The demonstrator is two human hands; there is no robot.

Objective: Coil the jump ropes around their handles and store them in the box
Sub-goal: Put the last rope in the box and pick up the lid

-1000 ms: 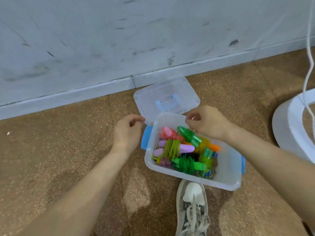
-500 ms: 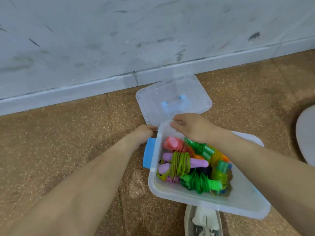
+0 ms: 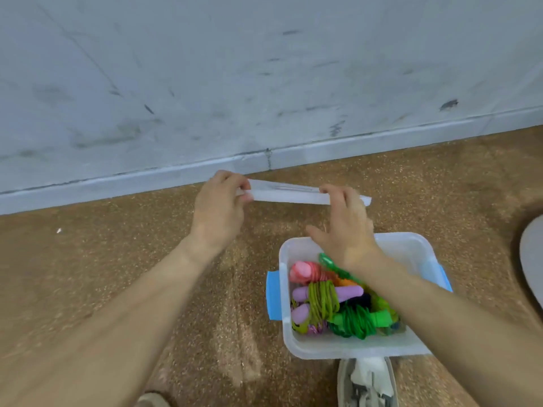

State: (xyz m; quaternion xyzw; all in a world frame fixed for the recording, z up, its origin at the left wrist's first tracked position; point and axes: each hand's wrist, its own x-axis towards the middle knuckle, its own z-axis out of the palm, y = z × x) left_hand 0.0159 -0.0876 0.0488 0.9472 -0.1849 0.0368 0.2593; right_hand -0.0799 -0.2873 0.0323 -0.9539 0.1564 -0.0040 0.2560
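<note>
1. box [image 3: 346,352]: clear plastic, standing open on the floor; the coiled jump ropes [image 3: 338,306] lie piled inside it, below its rim.
2. lid [image 3: 293,196]: held edge-on in the air beyond the box's far side, apart from the rim and not yet over the opening.
3. left hand [image 3: 219,207]: beyond the box's far-left corner; its fingers [image 3: 235,183] pinch the lid's left end.
4. right hand [image 3: 345,227]: above the box's far rim; its fingers [image 3: 335,190] hook over the lid's upper edge, thumb spread wide and off the lid.
5. risk a: the right hold looks shallow, so the lid may pivot about the left pinch and slip while swinging toward the box.
6. risk b: the green handle nearest the box's far wall seems to sit high; the lid may ride on it and fail to seat, leaving the blue latch [image 3: 273,295] on the box's left side unable to close.
7. risk c: pressing a skewed lid may tip or skid the light box.
</note>
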